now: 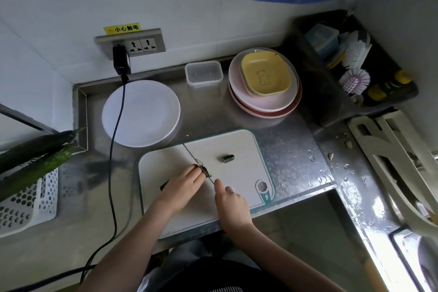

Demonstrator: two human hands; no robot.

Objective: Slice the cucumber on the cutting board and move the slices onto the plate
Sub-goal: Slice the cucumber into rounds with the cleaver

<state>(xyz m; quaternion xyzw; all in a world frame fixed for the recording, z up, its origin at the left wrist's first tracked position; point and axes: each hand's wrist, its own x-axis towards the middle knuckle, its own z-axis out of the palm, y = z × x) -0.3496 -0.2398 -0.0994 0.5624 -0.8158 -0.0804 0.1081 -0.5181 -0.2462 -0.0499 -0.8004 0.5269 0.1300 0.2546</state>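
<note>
Pressing the cucumber (205,170) to the cutting board (237,147) with fairly straight fingers, the left hand (183,182) hides most of it; the right hand (231,204) grips the knife (193,157), handle hidden.

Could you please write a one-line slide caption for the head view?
Left hand steadies cucumber on cutting board; right hand slices with knife; white plate empty.
</note>
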